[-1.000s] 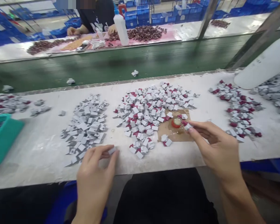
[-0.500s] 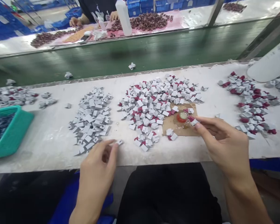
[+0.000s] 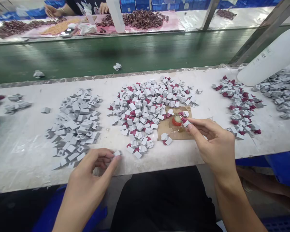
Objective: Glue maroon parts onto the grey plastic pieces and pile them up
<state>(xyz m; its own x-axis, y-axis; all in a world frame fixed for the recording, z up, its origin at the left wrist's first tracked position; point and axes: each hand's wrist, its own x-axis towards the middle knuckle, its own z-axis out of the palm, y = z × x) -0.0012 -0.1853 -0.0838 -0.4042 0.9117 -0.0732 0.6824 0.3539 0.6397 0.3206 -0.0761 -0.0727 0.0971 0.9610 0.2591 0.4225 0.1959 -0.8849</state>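
Observation:
My left hand (image 3: 93,175) is closed at the table's front, pinching a small grey plastic piece (image 3: 117,153) between thumb and fingertips. To its left spreads a pile of plain grey pieces (image 3: 74,127). My right hand (image 3: 214,145) is closed on a grey-and-dark-red plastic piece (image 3: 186,123), its red end pointing up and left. That red end is beside a small round red-rimmed pot (image 3: 177,120), which sits in a wet patch on a cardboard sheet (image 3: 163,129). A heap of grey-and-red pieces (image 3: 142,106) lies between the hands, towards the back.
At right are more grey-and-red pieces (image 3: 243,106), a leaning white bottle (image 3: 268,58) and a grey heap (image 3: 282,91). Beyond the table runs a green belt (image 3: 87,58) carrying a few pieces. A person's hands (image 3: 53,11) are across it, near brown piles (image 3: 145,19).
The view has swung to the right, so things sit further left. The grey piece now shows more plainly in my left fingertips. My right hand keeps its piece close to the red-rimmed pot.

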